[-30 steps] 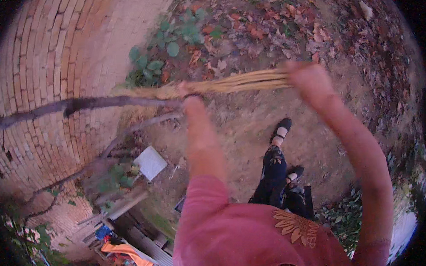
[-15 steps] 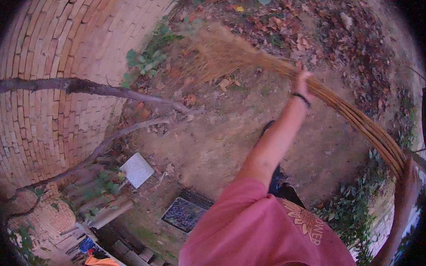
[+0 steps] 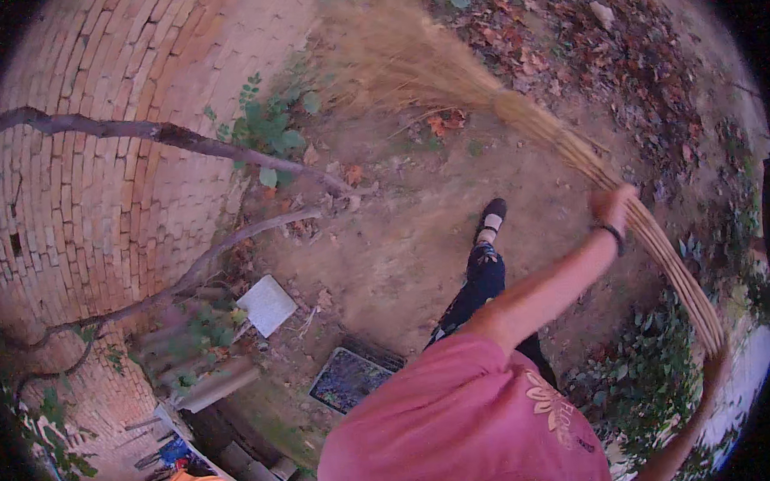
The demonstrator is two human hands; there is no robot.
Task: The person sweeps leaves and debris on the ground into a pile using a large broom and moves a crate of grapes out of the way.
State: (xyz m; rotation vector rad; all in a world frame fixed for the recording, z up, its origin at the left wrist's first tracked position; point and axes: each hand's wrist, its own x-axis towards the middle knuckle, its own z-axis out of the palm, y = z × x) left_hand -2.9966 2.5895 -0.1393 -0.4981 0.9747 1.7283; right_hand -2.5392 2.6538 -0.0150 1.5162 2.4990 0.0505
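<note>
Gripping broom farther from bristles now

Straw-coloured broom, held aslant across the view.
The broom runs from upper left to lower right. Its bristles, fine and wispy, spread in a wide fan, blurred toward the tips; whether they touch the ground cannot be told. They narrow to a gathered neck, continuing as a handle of slender stalks bundled side by side, appearing curved, gripped midway and near its lower end.
</note>
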